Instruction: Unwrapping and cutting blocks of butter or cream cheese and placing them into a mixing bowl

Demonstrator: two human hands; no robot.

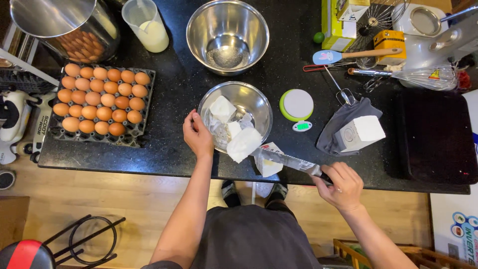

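Note:
My left hand (197,134) rests on the near-left rim of a steel bowl (258,102) that holds several white blocks, like cream cheese (222,108). My right hand (341,184) grips the handle of a long knife (286,160). One white block (244,144) sits on the knife's tip at the bowl's near rim. An opened package (268,160) with more white block lies under the blade on the black counter (174,94).
A tray of brown eggs (99,98) lies at the left, an empty steel bowl (227,35) and a measuring cup (147,25) at the back. A small round scale (297,104), a boxed white block on a grey cloth (358,132), a whisk (423,77) and spatula (348,55) sit to the right.

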